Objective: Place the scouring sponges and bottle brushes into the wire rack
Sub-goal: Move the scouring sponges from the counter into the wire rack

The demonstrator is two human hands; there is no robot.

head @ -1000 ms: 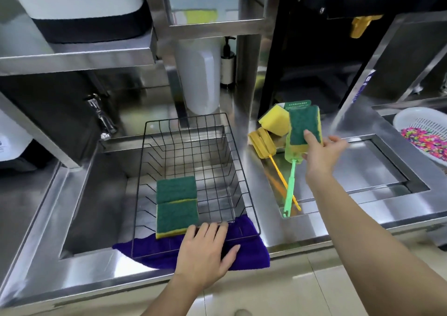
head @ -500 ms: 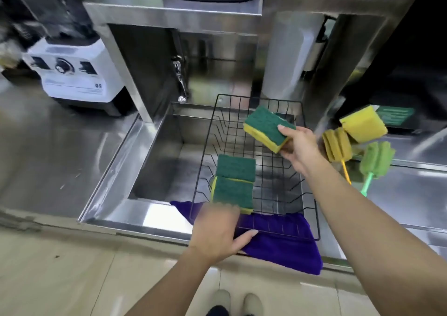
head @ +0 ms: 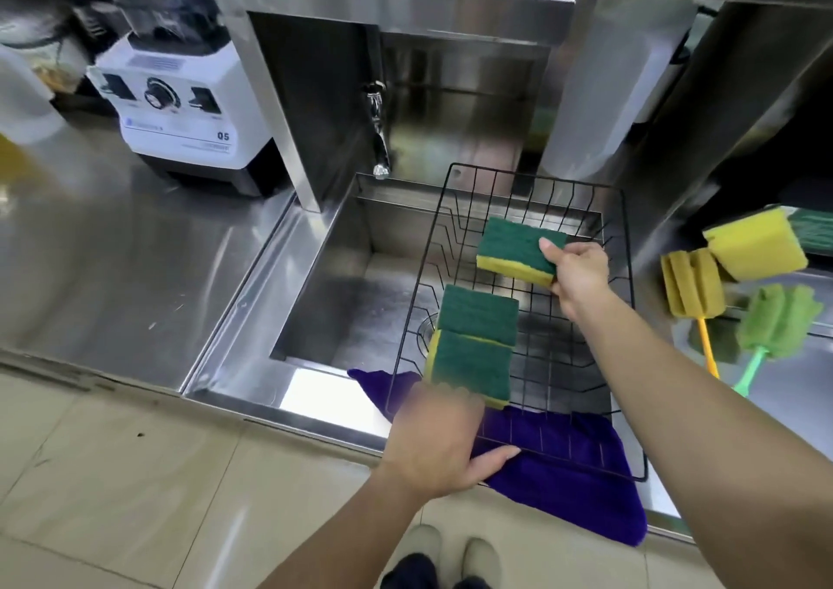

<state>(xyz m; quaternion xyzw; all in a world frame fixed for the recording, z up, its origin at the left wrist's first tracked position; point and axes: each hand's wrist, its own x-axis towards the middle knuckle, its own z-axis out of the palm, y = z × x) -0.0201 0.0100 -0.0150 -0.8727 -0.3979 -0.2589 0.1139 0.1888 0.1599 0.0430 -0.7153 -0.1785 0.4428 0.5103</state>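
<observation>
A black wire rack (head: 536, 182) sits over the steel sink, its near end on a purple cloth (head: 581, 494). Two green-and-yellow scouring sponges (head: 478, 345) lie inside it, one behind the other. My right hand (head: 579, 273) holds a third sponge (head: 516, 248) green side up above the rack's far half. My left hand (head: 435, 444) grips the rack's near rim. To the right, on the counter, a yellow sponge (head: 755, 243) rests beside a yellow bottle brush (head: 692, 288) and a green bottle brush (head: 777, 322).
The sink (head: 356, 300) lies under the rack, with a tap (head: 378, 137) at its back. A white blender base (head: 180, 110) stands on the steel counter at the left. A white container (head: 604, 83) stands behind the rack.
My right hand lifted a sponge from the pile on the right and carried it left over the rack. The view swung left and down. My left hand stayed on the rack rim.
</observation>
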